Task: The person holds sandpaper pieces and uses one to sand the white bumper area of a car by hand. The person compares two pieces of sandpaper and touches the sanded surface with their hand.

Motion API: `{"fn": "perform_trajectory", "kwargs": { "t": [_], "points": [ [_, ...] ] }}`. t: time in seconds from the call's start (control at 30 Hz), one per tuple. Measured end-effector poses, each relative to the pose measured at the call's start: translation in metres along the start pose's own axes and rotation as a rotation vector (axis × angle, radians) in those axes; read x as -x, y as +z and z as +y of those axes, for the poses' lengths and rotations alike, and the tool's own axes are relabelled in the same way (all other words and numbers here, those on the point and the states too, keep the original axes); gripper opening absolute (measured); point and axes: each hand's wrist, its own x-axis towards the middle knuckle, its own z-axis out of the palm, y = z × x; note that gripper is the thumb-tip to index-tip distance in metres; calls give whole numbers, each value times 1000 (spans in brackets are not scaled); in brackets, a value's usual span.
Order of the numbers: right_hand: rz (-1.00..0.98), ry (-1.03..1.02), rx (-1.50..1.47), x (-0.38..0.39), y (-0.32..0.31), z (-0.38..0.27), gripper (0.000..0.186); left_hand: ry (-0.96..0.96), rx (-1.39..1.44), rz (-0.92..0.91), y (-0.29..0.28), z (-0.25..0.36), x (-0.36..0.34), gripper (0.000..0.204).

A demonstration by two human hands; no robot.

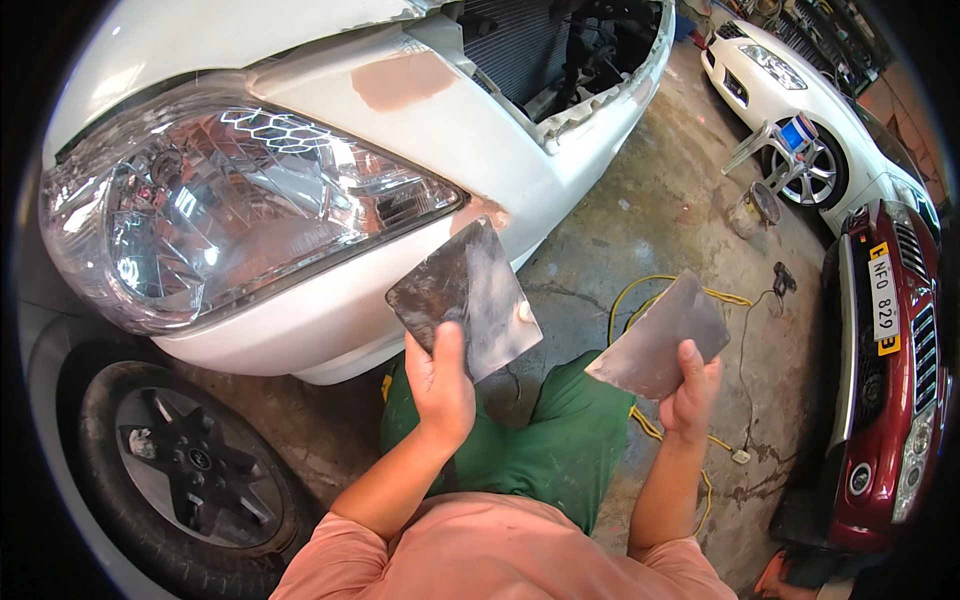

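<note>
My left hand (pixel 440 390) is closed on a dark grey, mottled square sheet (pixel 465 285), held tilted just in front of the white car's bumper (pixel 280 330). My right hand (pixel 690 390) grips a smoother grey sheet (pixel 655 340) to the right, over the floor, with its thumb on the face. The two sheets are apart. Above and left of them are a clear headlight (pixel 230 210) and tan patches (pixel 400 80) on the car's white paint. The front of that car has an open section (pixel 540 60) showing a radiator.
A wheel (pixel 200 460) lies at lower left. Yellow cord (pixel 625 300) snakes over the stained concrete floor (pixel 590 240). Rightward are a white car (pixel 850 150), a stool (pixel 750 145), a bucket (pixel 755 210) and a maroon vehicle front (pixel 905 470). A person's foot (pixel 775 575) shows at bottom right.
</note>
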Motion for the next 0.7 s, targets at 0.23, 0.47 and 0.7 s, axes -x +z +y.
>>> {"fn": "perform_trajectory", "kwargs": {
  "t": [0.23, 0.47, 0.7],
  "points": [
    [-260, -291, 662, 3, 53, -26, 23, 53, -85, -42, 14, 17, -3, 40],
    [-16, -172, 475, -7, 32, -16, 30, 52, -108, -36, 6, 16, -2, 40],
    [217, -132, -158, -23, -27, 0, 54, -36, -139, -29, 7, 13, 1, 41]
  ]
}}
